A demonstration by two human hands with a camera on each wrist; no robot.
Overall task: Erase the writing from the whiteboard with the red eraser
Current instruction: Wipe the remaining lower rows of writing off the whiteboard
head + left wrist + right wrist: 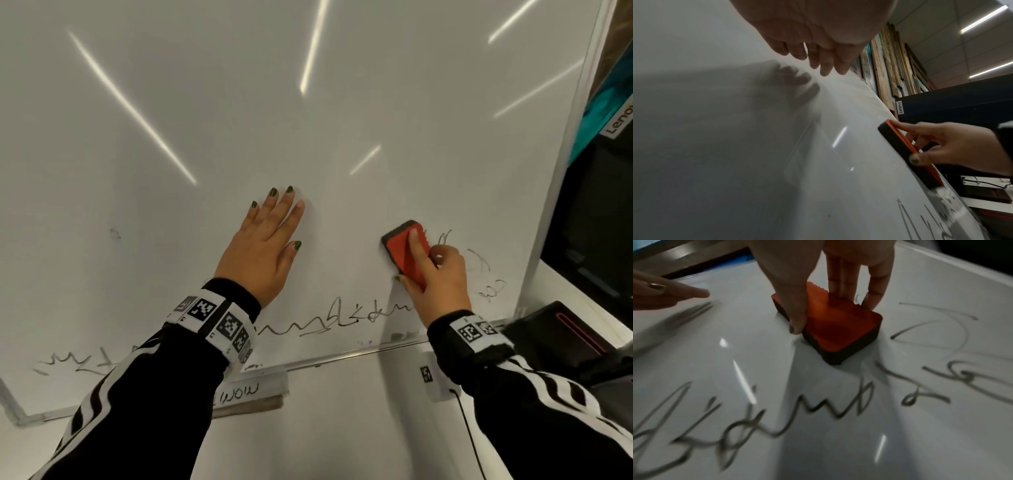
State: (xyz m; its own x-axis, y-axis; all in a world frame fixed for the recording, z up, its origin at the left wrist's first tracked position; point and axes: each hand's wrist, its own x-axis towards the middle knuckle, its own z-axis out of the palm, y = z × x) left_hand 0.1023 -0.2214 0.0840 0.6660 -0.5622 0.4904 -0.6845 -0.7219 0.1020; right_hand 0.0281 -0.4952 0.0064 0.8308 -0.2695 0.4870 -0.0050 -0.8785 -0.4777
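Observation:
The whiteboard (308, 120) fills most of the head view, tilted away from me. My right hand (438, 274) grips the red eraser (404, 250) by its sides and presses its dark felt face flat on the board at the lower right. Black scribbled writing (335, 318) runs along the bottom of the board, and more loops (479, 263) lie right of the eraser. In the right wrist view the eraser (830, 327) sits just above that writing (777, 415). My left hand (270, 243) lies flat on the board with fingers straight, left of the eraser. The left wrist view shows the eraser (908, 151) edge-on.
A dark Lenovo monitor (596, 219) stands just beyond the board's right frame (561, 171). A dark device with a red stripe (565, 332) lies at the board's lower right corner. A labelled block (250, 394) sits under the bottom frame, on a white desk (325, 428).

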